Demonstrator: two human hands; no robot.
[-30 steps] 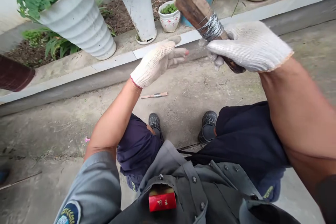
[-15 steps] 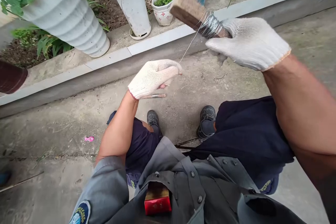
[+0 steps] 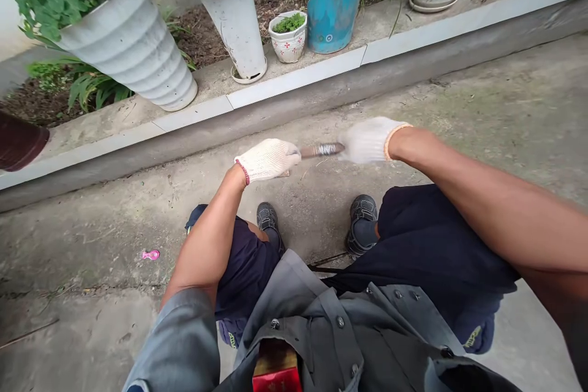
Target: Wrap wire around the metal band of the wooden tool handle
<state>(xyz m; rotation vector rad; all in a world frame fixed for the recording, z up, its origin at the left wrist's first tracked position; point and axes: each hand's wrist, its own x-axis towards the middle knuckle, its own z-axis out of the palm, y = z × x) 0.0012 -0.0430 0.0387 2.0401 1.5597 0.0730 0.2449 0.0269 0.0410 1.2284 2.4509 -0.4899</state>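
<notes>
A short wooden block [image 3: 311, 151] wound with thin silvery wire [image 3: 327, 149] lies level between my two gloved hands, low in front of me. My left hand [image 3: 267, 160], in a white knitted glove, is closed at the block's left end. My right hand [image 3: 370, 140], in a matching glove, meets its right end beside the wire turns. Motion blurs the right fingers, but they look closed on the block. Part of a thin, brownish strip [image 3: 285, 173] shows just below my left hand; whether I hold it cannot be made out.
A low concrete ledge [image 3: 294, 81] with pale tiles runs across ahead. On it stand white ribbed planters [image 3: 133, 43], a tall white pot [image 3: 236, 24], a small flowered pot [image 3: 288, 43] and a blue bucket [image 3: 333, 12]. A pink object [image 3: 150, 255] lies on the concrete at left.
My right hand has brought the wire-wound block down and left, from high at the right to my left hand. The wire stretched between the hands no longer shows.
</notes>
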